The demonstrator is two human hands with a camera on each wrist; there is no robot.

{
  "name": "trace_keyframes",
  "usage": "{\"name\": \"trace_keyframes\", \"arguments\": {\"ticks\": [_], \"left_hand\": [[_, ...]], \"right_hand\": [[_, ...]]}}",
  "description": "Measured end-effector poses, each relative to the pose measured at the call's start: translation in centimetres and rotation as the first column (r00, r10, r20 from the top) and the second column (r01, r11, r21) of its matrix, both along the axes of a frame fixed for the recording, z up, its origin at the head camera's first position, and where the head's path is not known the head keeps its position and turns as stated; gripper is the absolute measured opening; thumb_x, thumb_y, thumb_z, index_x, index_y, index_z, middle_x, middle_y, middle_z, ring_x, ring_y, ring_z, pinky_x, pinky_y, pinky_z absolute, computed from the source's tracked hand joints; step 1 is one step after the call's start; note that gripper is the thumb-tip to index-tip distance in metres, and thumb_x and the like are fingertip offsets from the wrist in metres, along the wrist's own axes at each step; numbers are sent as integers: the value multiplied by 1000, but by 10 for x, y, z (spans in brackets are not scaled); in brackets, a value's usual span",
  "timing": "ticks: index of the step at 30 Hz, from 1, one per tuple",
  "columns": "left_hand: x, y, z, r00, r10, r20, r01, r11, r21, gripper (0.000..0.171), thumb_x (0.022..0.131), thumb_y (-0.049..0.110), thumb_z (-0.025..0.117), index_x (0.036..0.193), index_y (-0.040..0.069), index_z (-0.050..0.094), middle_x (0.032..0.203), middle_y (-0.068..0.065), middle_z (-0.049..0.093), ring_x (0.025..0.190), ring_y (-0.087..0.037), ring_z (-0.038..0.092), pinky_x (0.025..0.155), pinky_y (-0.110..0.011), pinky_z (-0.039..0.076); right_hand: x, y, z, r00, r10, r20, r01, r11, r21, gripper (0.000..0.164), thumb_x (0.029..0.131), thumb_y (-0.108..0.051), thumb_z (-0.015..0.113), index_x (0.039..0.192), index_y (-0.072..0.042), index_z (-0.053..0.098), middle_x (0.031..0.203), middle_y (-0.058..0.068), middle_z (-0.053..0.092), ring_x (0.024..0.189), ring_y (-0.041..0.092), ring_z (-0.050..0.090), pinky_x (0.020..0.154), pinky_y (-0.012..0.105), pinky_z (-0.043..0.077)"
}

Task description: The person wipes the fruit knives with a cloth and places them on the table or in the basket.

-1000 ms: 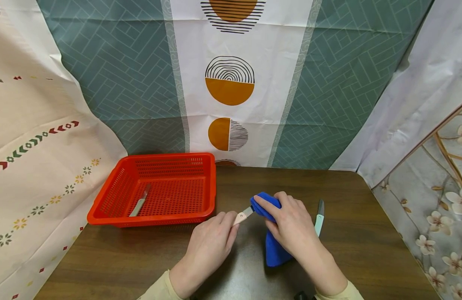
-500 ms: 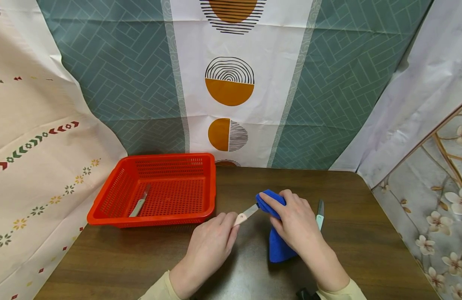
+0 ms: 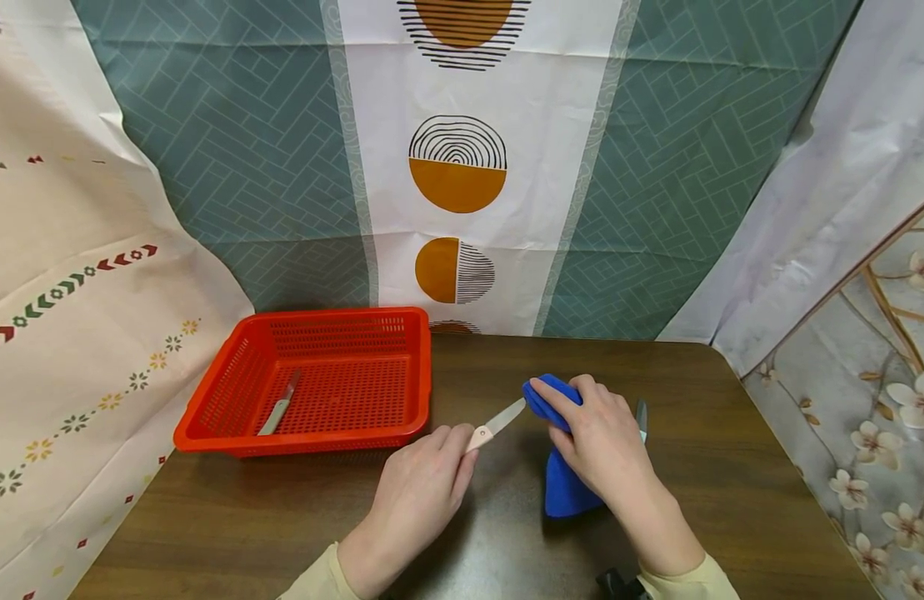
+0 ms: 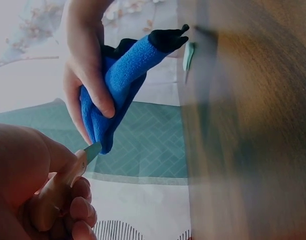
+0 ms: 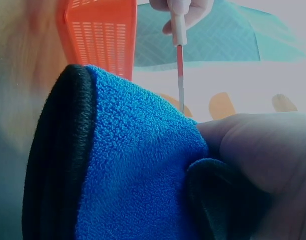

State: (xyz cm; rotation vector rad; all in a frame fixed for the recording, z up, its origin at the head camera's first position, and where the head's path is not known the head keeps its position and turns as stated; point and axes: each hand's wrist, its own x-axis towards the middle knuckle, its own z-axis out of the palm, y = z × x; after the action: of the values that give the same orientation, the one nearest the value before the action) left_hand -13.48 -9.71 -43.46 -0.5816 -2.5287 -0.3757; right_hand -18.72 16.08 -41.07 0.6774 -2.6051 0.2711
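My left hand (image 3: 422, 473) grips the cream handle of a small knife (image 3: 504, 418), its blade pointing up and to the right. In my right hand (image 3: 602, 442) is a folded blue cloth (image 3: 568, 490), pinched between thumb and fingers, with one end hanging down. The cloth's upper fold is right by the blade tip; whether they touch I cannot tell. Nearly the whole blade shows in the head view. Seen from the left wrist, the cloth (image 4: 125, 75) has a dark edge and the knife handle (image 4: 62, 187) lies in the curled fingers.
A red plastic basket (image 3: 304, 442) stands at the left of the wooden table (image 3: 229, 525), with a grey-green-handled knife (image 3: 277, 414) inside. Another knife (image 3: 642, 417), with a mint handle, lies partly hidden behind my right hand. Patterned fabric (image 3: 462, 275) hangs behind the table.
My right hand and the cloth have slid up and right along the blade toward its tip, uncovering more of it. The left hand has stayed in place with the knife.
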Motion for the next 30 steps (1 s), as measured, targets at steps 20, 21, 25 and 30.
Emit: {"name": "trace_keyframes", "arguments": {"ticks": [20,21,25,30], "left_hand": [[2,-21,13,990,31,-141,-27,999,32,18,90,21,70,103,12,60,79,2,46,51,-12,38,41,-24,32],[2,-22,14,989,33,-146,-28,999,35,18,89,20,69,102,12,60,78,2,45,50,-11,37,40,-23,31],[1,-30,18,986,48,-163,-45,999,24,15,89,19,67,98,11,58,74,3,42,49,-11,35,39,-23,28],[-1,-41,22,982,89,-164,-91,996,-4,15,89,21,66,93,12,55,71,3,42,49,-12,37,40,-24,28]], "right_hand": [[-3,-6,13,999,19,-30,-19,1000,8,69,85,-22,78,148,-29,52,115,15,57,95,31,58,84,53,48],[-4,-7,15,999,23,-35,-22,1000,10,69,85,-22,78,148,-29,52,115,15,57,95,31,58,84,53,48],[-4,-12,18,998,38,-49,-38,999,1,68,85,-21,78,147,-29,53,115,16,56,95,32,58,86,53,47],[-3,-20,18,997,57,-47,-57,998,-9,64,85,-20,77,145,-29,56,113,15,56,95,32,57,88,53,46]]}}
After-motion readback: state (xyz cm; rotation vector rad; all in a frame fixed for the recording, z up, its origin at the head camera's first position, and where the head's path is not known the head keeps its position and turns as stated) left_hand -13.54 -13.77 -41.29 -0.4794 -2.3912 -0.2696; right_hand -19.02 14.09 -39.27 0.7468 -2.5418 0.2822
